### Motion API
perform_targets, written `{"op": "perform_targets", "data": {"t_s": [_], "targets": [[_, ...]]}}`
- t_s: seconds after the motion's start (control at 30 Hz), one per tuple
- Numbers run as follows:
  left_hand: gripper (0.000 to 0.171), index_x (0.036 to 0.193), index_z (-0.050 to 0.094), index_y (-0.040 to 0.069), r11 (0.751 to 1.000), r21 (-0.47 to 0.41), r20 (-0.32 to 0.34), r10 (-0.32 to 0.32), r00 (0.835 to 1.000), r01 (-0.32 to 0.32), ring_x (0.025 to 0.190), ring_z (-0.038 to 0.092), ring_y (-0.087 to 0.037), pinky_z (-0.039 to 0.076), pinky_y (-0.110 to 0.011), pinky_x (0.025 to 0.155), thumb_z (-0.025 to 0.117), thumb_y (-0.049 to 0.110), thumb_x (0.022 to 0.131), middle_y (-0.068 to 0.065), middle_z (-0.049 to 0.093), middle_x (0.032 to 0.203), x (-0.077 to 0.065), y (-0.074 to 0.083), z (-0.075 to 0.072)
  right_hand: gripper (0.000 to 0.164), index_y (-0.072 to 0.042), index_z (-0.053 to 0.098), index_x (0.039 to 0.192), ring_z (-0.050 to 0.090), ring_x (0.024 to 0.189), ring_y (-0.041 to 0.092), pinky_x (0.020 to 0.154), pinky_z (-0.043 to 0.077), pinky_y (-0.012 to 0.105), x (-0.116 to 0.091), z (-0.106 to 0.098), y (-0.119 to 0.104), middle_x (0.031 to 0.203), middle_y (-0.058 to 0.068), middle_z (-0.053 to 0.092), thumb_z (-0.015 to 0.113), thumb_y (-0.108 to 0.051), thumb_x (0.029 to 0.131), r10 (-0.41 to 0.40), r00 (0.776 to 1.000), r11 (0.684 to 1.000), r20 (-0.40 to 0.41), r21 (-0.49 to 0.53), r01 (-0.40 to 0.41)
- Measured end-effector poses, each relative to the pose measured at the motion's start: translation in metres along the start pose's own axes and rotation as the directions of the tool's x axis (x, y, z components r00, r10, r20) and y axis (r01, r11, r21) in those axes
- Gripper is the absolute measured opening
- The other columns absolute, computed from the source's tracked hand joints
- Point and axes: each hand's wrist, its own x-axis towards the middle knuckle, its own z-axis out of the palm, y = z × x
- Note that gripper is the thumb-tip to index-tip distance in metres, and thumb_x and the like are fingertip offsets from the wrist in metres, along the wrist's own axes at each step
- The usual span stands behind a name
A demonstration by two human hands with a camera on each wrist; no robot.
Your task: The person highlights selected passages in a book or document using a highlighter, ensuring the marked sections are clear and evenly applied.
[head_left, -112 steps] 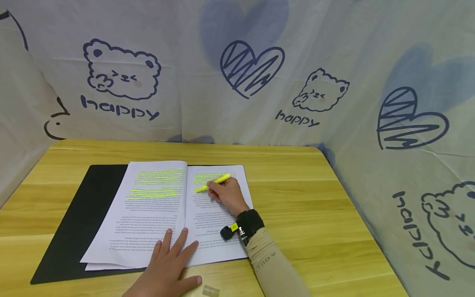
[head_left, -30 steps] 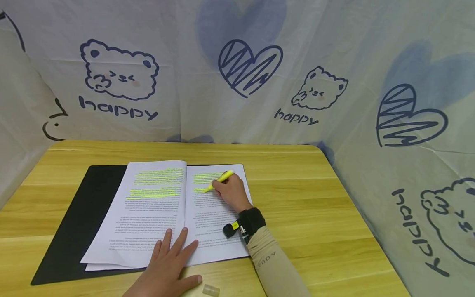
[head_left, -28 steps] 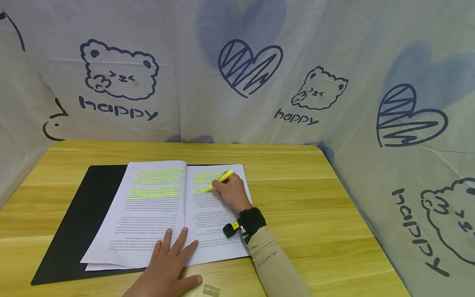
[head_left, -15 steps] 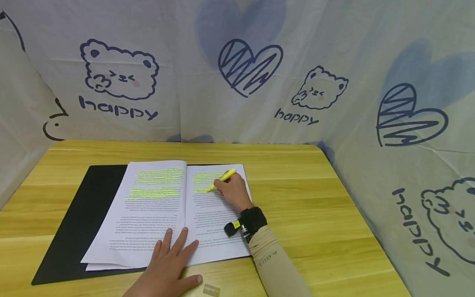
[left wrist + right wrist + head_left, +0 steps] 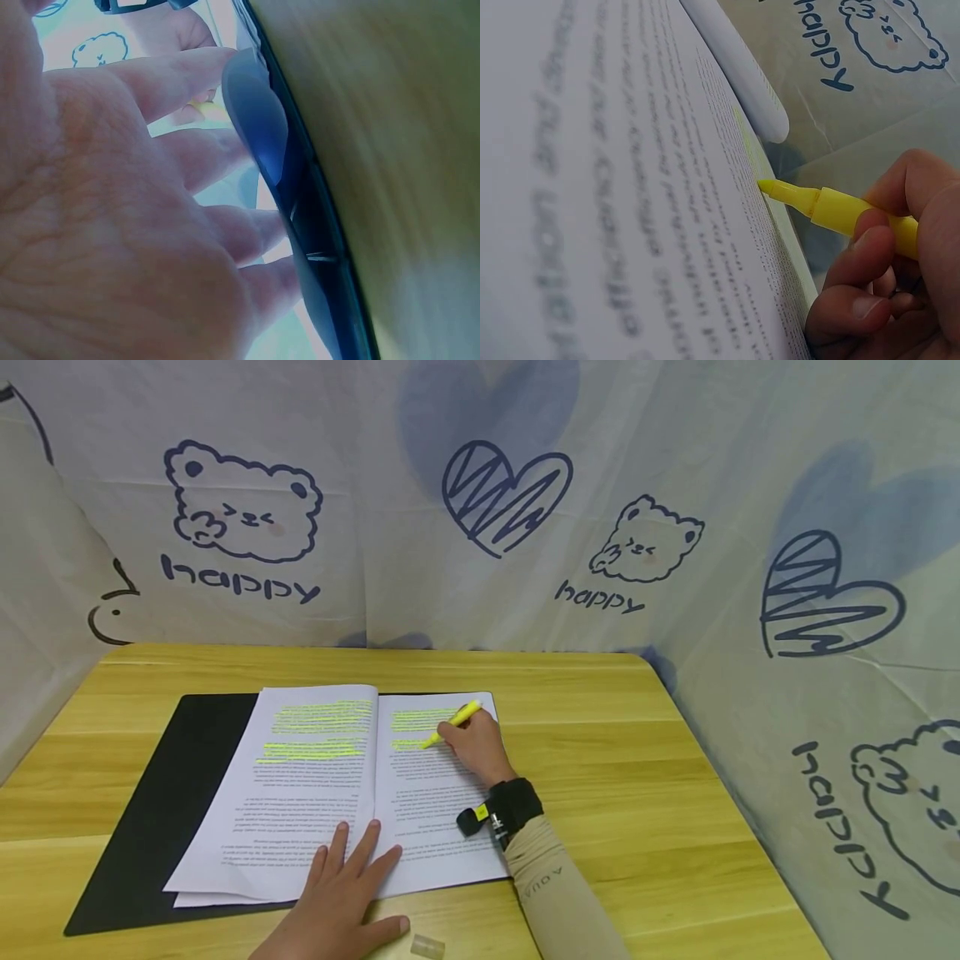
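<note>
My right hand pinches a yellow highlighter, its tip at a text line on the upper part of the right page. In the right wrist view the highlighter is gripped between thumb and fingers, its tip right at the print. Yellow strokes cover several lines at the top of both pages. With fingers spread, my left hand rests on the lower edge of the printed papers near the fold. The left wrist view shows its fingers lying over the paper edge.
A black board lies under the papers on the wooden table. A small translucent cap sits at the front, right of my left thumb. Printed cloth with bears and hearts hangs behind the table and along its sides.
My right hand with the highlighter has slid rightward along a line on the right page, and the yellow stroke there has grown longer. The left hand has stayed put.
</note>
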Motion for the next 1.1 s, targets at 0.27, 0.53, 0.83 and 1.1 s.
{"op": "perform_targets", "data": {"t_s": [0.27,0.53,0.83,1.1], "targets": [[0.088,0.152,0.052,0.013,1.0,-0.001,0.003,-0.006,1.0,0.006,0.154,-0.002,-0.054,-0.001,-0.074,0.118,0.079,0.057,0.082,-0.018,0.023,0.17,0.0,0.0004,-0.0005,0.019,-0.005,0.064,0.084,0.048,0.056,0.016,0.055,0.038,0.028,0.0007,-0.0022,-0.0015,0.065,0.001,0.053,0.069,-0.022,0.093,0.013,1.0,1.0,-0.012,-0.016,-0.013],[0.088,0.152,0.053,0.014,1.0,0.0,0.007,-0.019,1.0,0.019,0.154,-0.002,-0.054,-0.002,-0.074,0.118,0.08,0.057,0.081,-0.016,0.023,0.17,0.001,0.0005,0.0002,0.02,-0.005,0.064,0.085,0.046,0.057,0.016,0.055,0.037,0.028,0.001,-0.0041,-0.0015,0.066,0.001,0.048,0.07,-0.023,0.092,0.036,0.999,0.999,-0.026,-0.037,-0.037],[0.088,0.153,0.052,0.014,1.0,-0.01,0.005,-0.006,1.0,0.006,0.154,-0.003,-0.054,-0.002,-0.073,0.118,0.079,0.058,0.082,-0.016,0.022,0.17,-0.0001,-0.0006,-0.0002,0.022,-0.005,0.065,0.091,0.05,0.062,0.017,0.058,0.038,0.029,0.002,-0.0054,0.0002,0.076,0.005,0.056,0.07,-0.026,0.093,0.073,0.997,0.997,-0.037,-0.035,-0.074],[0.089,0.153,0.051,0.012,0.999,-0.043,-0.009,0.027,1.0,-0.027,0.154,-0.004,-0.053,-0.004,-0.073,0.118,0.078,0.059,0.083,-0.018,0.022,0.17,-0.0006,-0.0047,0.0022,0.023,-0.004,0.063,0.088,0.046,0.061,0.019,0.059,0.037,0.031,0.0012,-0.0079,0.0003,0.073,0.005,0.05,0.07,-0.025,0.092,0.073,0.996,0.997,-0.043,-0.033,-0.075]]}}
